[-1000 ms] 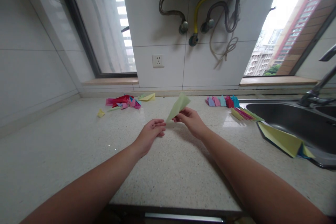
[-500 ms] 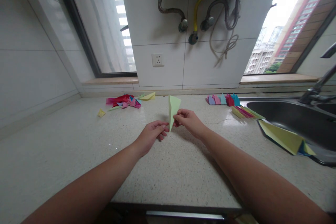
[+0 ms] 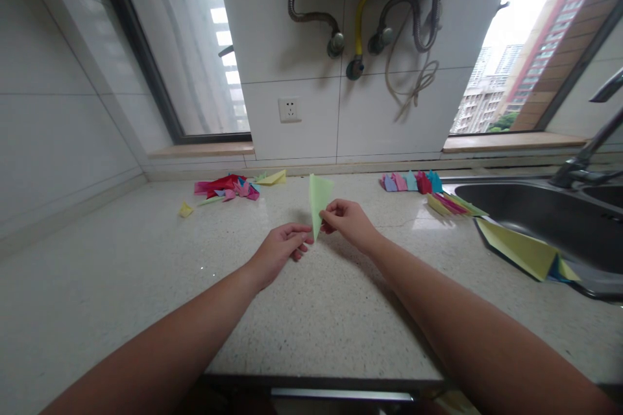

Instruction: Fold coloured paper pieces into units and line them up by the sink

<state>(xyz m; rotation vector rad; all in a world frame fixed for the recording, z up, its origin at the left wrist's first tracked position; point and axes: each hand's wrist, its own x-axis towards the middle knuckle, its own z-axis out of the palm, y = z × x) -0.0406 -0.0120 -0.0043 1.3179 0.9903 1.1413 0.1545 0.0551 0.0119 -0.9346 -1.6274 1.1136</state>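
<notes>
Above the middle of the counter, a light green sheet of folded paper (image 3: 320, 198) stands upright, its narrow point down and its wide end up. My right hand (image 3: 349, 224) pinches its right edge between thumb and fingers. On the other side, my left hand (image 3: 287, 248) has its fingers loosely spread, fingertips close to the paper's lower left edge. Whether those fingertips touch the paper is hard to tell.
A heap of colourful folded papers (image 3: 228, 187) lies at the back left, near a small yellow folded piece (image 3: 185, 210). Back right are a row of small folded papers (image 3: 411, 181), striped folded papers (image 3: 455, 204) and a yellow paper plane (image 3: 520, 249) by the sink (image 3: 516, 207).
The folded paper has turned slightly, so its broad right face shows more. Both hands keep nearly the same places. The whole view has shifted a little.
</notes>
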